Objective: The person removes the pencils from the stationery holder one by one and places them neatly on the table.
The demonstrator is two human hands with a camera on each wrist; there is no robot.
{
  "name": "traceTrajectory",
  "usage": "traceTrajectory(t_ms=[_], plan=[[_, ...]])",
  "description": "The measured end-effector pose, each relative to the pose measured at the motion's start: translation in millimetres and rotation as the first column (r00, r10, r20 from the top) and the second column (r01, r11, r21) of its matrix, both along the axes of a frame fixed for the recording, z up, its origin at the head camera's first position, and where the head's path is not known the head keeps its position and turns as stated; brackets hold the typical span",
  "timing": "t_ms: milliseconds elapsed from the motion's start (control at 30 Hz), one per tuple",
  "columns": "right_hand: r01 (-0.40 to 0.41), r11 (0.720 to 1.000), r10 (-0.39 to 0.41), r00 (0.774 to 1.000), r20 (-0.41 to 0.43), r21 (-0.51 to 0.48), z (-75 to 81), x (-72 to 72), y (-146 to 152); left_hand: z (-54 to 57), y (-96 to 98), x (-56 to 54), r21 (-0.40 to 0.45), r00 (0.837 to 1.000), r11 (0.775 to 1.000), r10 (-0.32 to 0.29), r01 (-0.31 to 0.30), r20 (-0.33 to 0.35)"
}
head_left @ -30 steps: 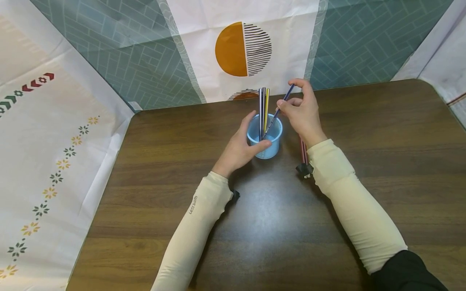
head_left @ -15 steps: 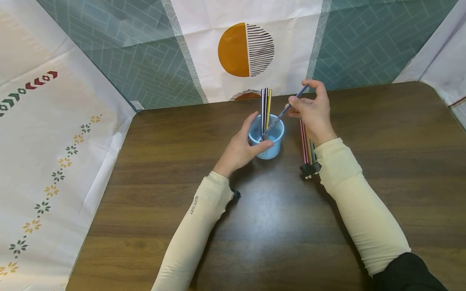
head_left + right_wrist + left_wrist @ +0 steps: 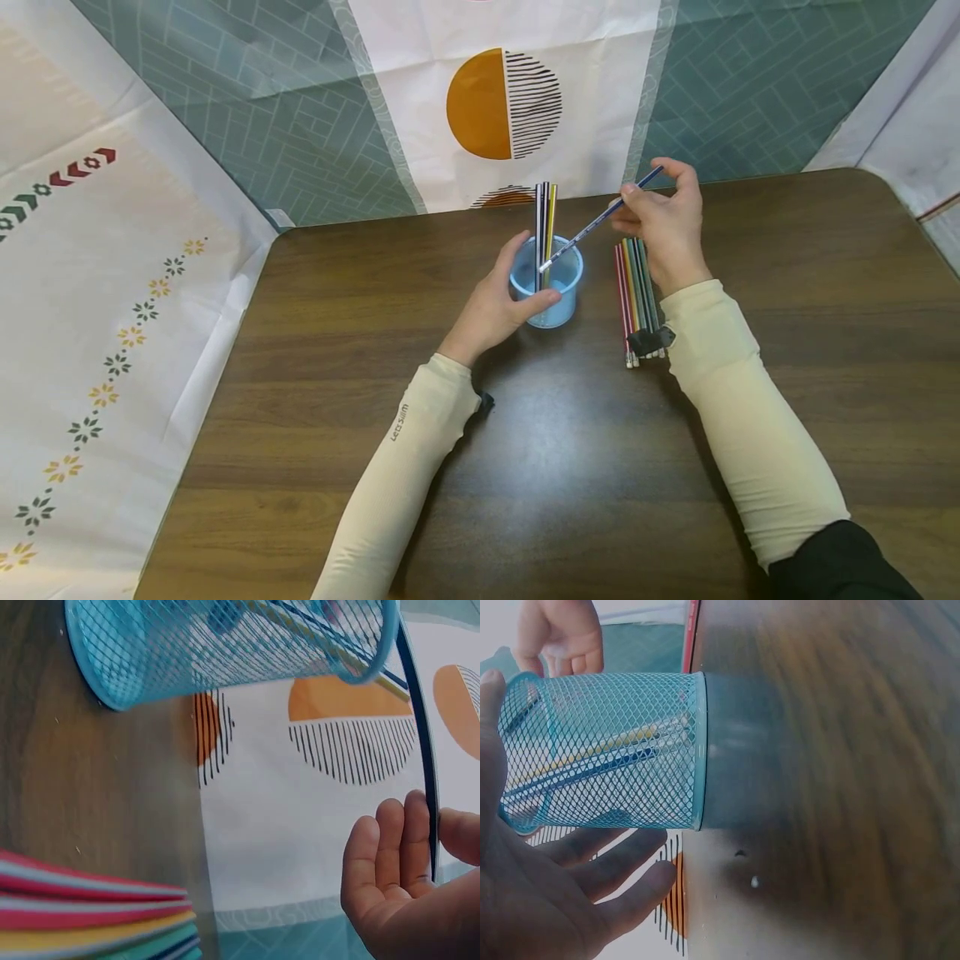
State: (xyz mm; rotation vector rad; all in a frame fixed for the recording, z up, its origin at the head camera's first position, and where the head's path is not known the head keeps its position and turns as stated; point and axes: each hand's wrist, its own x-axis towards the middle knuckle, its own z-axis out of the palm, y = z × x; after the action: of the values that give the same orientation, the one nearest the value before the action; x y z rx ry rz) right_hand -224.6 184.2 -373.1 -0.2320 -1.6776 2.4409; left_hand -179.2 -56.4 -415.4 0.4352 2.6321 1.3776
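1. Pencil (image 3: 600,219), dark blue, leans in the top half of the head view, right of the middle. Its white end is over the mouth of the blue cup (image 3: 558,311). I cannot tell how deep that end sits.
2. I see the right hand (image 3: 666,223), to the right of the cup, pinching this pencil near its high end.
3. I see the left hand (image 3: 495,307), at the middle of the frame, holding the cup with its thumb in front and fingers behind.
4. My guess at the step: one pencil is being worked at the cup's mouth. I cannot tell if it is going in or coming out. I think the next move calls for a steady cup and a gentle tilt, so it does not catch the rim or bump the standing pencils (image 3: 552,212).
5. A row of pencils (image 3: 637,287) lies on the table (image 3: 337,308), right of the cup. A black band (image 3: 651,341) hides part of it from me.
6. The left wrist view lets me peek through the cup's holes at the standing pencils' low ends, which the head view hides.
7. The right wrist view shows me the thumb against the pencil, and the row's red, yellow and green tips at lower left.
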Motion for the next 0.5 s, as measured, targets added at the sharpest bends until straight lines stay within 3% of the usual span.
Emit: traceTrajectory(t_ms=[500], plan=[[0.099, 0.993, -0.101, 0.995, -0.024, -0.059, 4.9, -0.8, 34, -1.5, -0.9, -0.2, 0.013, 1.0, 1.0, -0.004, 0.003, 0.008]])
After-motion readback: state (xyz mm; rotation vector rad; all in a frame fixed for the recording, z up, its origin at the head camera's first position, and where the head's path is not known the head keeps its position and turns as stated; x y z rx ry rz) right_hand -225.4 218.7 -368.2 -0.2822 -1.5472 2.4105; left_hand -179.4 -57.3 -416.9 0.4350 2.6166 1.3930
